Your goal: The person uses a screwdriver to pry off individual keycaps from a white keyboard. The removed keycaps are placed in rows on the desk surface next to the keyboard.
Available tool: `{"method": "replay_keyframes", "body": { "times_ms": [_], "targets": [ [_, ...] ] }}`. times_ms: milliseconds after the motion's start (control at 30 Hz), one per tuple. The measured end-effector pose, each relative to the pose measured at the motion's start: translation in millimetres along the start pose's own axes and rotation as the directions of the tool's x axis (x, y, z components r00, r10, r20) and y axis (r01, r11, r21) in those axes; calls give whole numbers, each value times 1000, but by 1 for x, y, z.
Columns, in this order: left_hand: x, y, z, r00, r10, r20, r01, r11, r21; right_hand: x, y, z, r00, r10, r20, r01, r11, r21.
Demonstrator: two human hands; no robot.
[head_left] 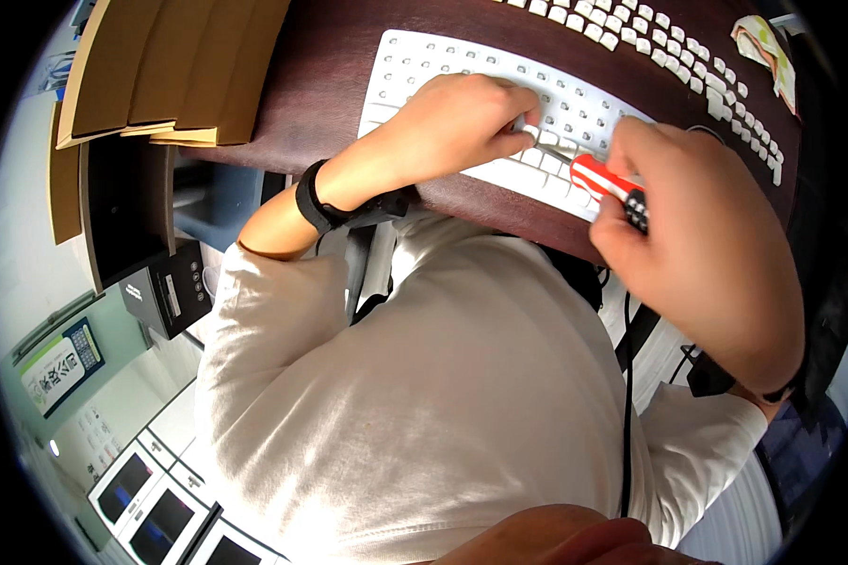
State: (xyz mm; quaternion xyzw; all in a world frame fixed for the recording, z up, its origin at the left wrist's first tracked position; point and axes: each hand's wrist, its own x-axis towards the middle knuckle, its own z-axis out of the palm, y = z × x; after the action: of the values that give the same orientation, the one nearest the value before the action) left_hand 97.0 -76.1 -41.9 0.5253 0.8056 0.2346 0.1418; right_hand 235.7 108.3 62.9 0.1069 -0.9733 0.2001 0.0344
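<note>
A white keyboard lies on the dark table. Its far rows show bare switch posts, while white keycaps still sit on the rows nearest me. My left hand is over the middle of the board, thumb and forefinger pinched together; what is between them is too small to make out. In my right hand is a screwdriver with a red and white handle. Its shaft points left, and the tip is among the keycaps close to my left fingertips.
Loose white keycaps are laid out in rows beyond the keyboard and down its right side. A crumpled patterned cloth or wrapper lies at the far right. Brown cardboard stands at the left, above a black box.
</note>
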Motion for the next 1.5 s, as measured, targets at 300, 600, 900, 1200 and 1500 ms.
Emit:
{"method": "replay_keyframes", "body": {
  "times_ms": [300,600,900,1200,1500],
  "targets": [
    [-4,-3,7,998,9,-69,-11,1000,-27,-62,30,28,947,314,74,-313,839,445],
    [-4,-3,6,995,42,-88,-46,998,-41,-90,50,70,943,331,-37,-263,809,526],
    [27,19,-31,981,186,-46,-178,973,144,-128,76,59,898,436,-56,-308,715,628],
    [151,8,-13,958,265,112,-287,864,413,-158,89,56,815,571,-96,-381,653,655],
    [172,0,0,968,164,190,-231,875,426,-177,93,68,795,599,-99,-363,600,713]
  ]
}}
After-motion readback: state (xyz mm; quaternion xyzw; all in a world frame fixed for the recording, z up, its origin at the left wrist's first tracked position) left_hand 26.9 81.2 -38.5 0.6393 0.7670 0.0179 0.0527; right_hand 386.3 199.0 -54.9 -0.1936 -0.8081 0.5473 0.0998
